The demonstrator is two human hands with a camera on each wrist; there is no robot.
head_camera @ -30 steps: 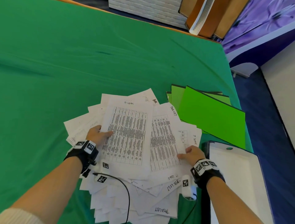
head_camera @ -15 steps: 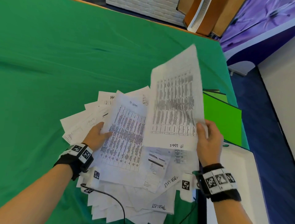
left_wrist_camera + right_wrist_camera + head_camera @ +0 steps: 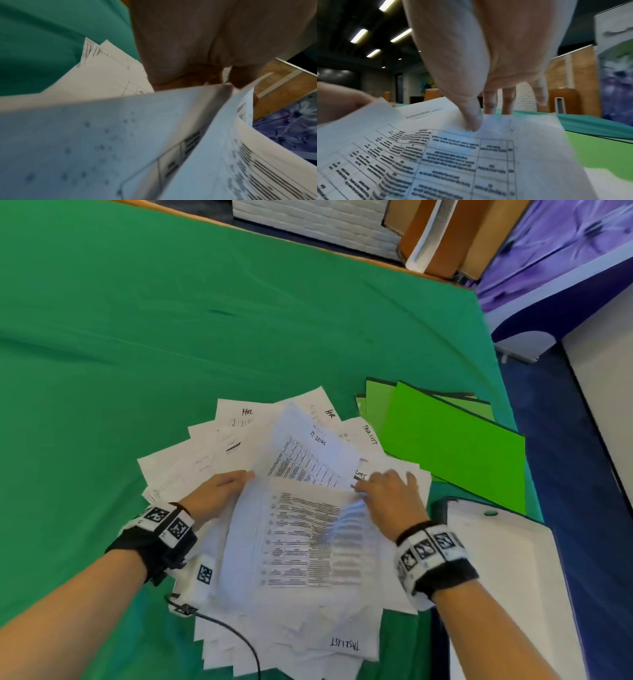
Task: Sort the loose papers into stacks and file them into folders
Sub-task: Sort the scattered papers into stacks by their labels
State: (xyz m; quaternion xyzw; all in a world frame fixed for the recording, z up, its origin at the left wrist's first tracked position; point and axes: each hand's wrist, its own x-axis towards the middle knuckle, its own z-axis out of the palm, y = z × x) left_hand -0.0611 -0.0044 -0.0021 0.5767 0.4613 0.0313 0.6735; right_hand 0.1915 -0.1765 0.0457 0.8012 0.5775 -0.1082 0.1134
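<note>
— White printed paper sheets (image 3: 239,446) lie fanned on the green-clothed table (image 3: 171,320); where are the hands?
— Right hand (image 3: 390,501) pinches the top table-printed sheet (image 3: 301,542) at its far edge, thumb on top. Left hand (image 3: 212,494) grips that sheet's edge at 9 o'clock.
— And the folders?
— Bright green card folders (image 3: 452,446) lie at 2 o'clock, touching the pile; a white tray (image 3: 507,559) sits at 4 o'clock.

Two hands, left hand (image 3: 214,497) and right hand (image 3: 390,501), hold a printed sheet (image 3: 301,542) over fanned loose papers (image 3: 191,463) on a green-covered bench (image 3: 171,337); green folders (image 3: 448,446) lie right.
</note>
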